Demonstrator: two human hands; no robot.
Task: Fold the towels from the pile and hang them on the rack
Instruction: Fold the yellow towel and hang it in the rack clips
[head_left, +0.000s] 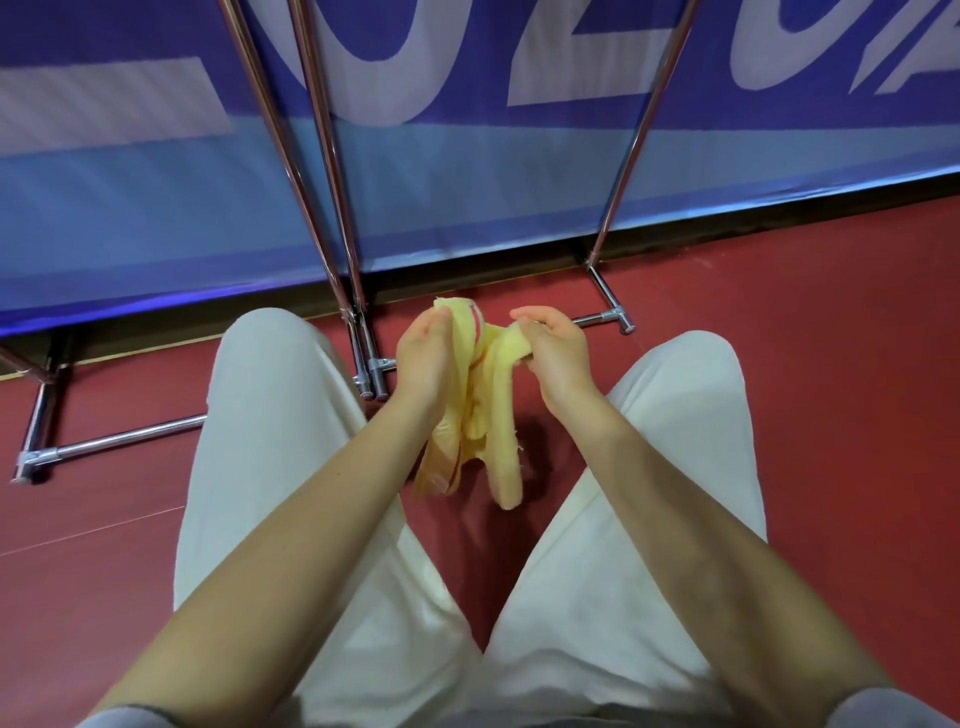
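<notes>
Head view is showing left hand and right hand pinching a bunched yellow towel, likely spreading it for folding

It looks like a sports hall or event venue; the red floor is smooth like court flooring; a long blue banner with big pale lettering lines its edge; chrome rack legs stand before it.

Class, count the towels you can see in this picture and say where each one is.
1: a yellow towel, bunched and hanging between the left hand and right hand. The pile lies out of view.
</notes>
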